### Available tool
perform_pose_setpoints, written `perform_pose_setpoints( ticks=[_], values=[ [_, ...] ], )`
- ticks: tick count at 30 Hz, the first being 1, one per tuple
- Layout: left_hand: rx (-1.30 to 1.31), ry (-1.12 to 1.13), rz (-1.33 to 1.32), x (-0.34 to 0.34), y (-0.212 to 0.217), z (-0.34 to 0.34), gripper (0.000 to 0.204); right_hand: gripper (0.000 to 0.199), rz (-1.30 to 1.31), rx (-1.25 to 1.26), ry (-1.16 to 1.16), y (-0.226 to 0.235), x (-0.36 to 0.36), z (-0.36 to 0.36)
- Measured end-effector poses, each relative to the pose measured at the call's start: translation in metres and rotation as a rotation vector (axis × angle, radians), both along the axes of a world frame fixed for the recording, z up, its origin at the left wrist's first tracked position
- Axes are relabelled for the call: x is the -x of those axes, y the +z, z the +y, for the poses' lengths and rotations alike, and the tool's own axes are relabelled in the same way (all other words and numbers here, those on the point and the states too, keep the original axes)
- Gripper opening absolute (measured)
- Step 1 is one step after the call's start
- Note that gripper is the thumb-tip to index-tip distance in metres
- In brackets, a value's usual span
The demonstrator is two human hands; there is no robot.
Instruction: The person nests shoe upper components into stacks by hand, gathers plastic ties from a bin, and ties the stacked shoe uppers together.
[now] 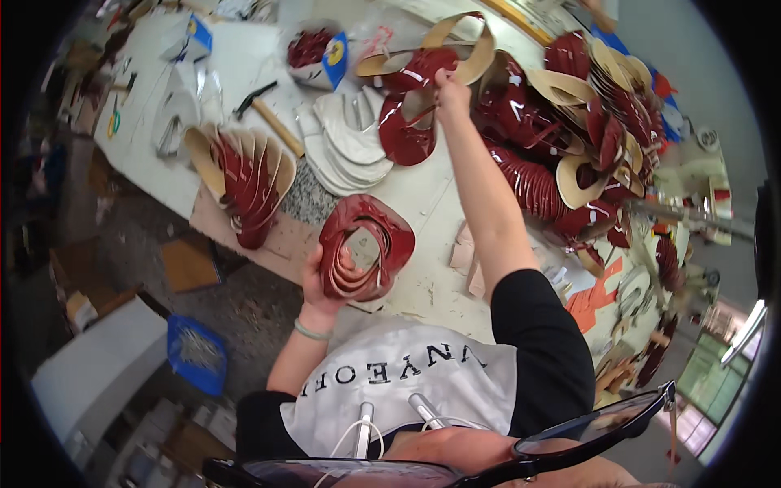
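Note:
My left hand [316,286] grips a nested stack of glossy dark red shoe uppers [392,230] at the table's near edge. Its fingers reach into the opening, where pale lining layers show. Stretched far forward, my right hand [452,96] has its fingers closed on the edge of a red shoe upper [426,68] with beige lining. Another red upper [407,142] lies just below that hand, beside a pile of white curved pieces [350,142].
A large heap of red uppers [521,110] covers the table's right side. To the left are a fanned stack of uppers [259,183], a hammer [277,126], a speckled stone slab [313,193] and a container of red scraps [313,47]. A blue bag [197,355] sits below the table.

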State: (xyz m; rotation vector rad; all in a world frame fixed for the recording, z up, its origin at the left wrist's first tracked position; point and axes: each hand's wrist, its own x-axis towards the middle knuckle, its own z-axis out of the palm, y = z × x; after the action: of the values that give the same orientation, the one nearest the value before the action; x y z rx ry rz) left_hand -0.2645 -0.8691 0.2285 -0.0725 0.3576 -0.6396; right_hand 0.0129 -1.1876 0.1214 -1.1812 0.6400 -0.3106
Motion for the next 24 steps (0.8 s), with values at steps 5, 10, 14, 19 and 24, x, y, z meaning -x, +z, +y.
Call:
perform_pose_setpoints(
  ticks=[5,10,14,19,24],
  values=[
    [-0.205,-0.039,0.118,-0.017,-0.002,-0.002,0.042,0.009,-0.222,-0.253,0.301,0.182,0.11,0.034],
    [-0.353,-0.093,-0.124,-0.025,0.023,-0.031,0.043,0.014,-0.08,-0.301,0.599,0.201,0.22,0.014],
    [-0.211,-0.209,-0.145,-0.016,0.045,-0.055,0.062,0.015,0.092,-0.351,0.612,0.164,0.272,0.02],
    [0.004,-0.385,-0.206,0.014,0.026,-0.047,0.059,0.016,0.216,0.061,0.633,0.132,0.316,0.001],
    [-0.148,-0.533,-0.2,0.017,0.042,-0.033,0.035,0.047,0.065,0.197,0.408,0.203,0.34,0.016]
  ],
)
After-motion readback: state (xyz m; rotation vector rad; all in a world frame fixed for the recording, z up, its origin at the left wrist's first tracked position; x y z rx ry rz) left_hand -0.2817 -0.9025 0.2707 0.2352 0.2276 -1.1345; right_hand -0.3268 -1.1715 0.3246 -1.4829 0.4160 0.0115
